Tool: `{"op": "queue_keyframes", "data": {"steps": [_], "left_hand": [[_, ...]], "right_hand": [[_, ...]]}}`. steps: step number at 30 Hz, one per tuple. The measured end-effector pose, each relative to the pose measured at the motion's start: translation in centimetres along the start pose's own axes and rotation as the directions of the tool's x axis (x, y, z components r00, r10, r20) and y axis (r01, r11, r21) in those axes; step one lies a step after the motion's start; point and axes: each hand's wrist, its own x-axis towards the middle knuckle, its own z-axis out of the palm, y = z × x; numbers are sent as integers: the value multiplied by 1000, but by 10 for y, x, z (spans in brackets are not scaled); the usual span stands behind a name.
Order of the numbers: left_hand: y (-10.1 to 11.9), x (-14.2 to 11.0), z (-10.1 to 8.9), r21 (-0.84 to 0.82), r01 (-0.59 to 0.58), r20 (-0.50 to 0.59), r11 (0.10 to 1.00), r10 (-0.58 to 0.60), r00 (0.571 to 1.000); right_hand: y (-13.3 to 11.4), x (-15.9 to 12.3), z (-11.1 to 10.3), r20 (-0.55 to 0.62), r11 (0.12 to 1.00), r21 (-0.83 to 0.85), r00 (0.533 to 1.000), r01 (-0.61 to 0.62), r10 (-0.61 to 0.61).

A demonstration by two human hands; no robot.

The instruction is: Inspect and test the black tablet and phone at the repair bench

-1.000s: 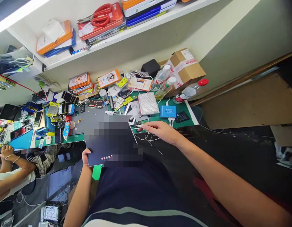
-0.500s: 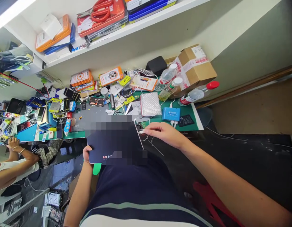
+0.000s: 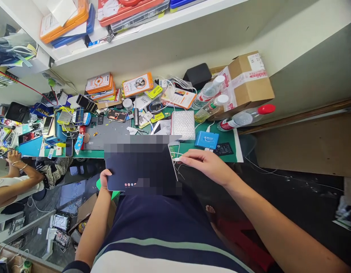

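In the head view, a dark tablet [image 3: 141,167] is held level above my lap, its screen partly blurred out with a row of small icons near the lower edge. My left hand [image 3: 105,179] grips its left edge, thumb on top. The thumb and fingers of my right hand [image 3: 199,162] pinch a white cable plug [image 3: 177,159] at the tablet's right edge. Whether the plug sits in a port cannot be made out. Just beyond that hand lies a blue charger box [image 3: 207,140] with white cables in it.
The green-topped workbench [image 3: 234,153] carries a bubble-wrapped packet [image 3: 183,125], several plastic bottles [image 3: 237,120], a cardboard box [image 3: 250,81] and stacked orange packages [image 3: 99,83]. A shelf [image 3: 164,28] hangs above. At far left another person's hands [image 3: 14,157] work at the bench.
My right hand and the plug have shifted slightly right in view and now lie right at the tablet's edge. My left hand keeps its grip. The camera view has shifted somewhat.
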Motion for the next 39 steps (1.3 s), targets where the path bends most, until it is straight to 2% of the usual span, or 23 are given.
{"op": "queue_keyframes", "data": {"steps": [4,9,13,16,27,39], "left_hand": [[-5,1,0,-6,8,16,1000,-8,1000],[-8,1,9,-2,44,37,999,-44,998],[-10,1,15,-17,15,44,1000,-14,999],[-12,1,17,-22,6,48,1000,-5,999],[-13,2,20,0,14,84,1000,-14,996],[-16,2,18,8,26,55,1000,-27,998]], "right_hand": [[-1,-2,0,-1,999,-54,1000,5,-5],[-1,-2,1,26,986,-164,999,40,-36],[4,-3,-9,-35,984,-175,999,32,-38],[5,-4,-15,-33,985,-172,999,13,-19],[7,-8,-19,-71,987,-163,997,-11,0],[-11,-8,-22,28,978,-202,998,-48,55]]}}
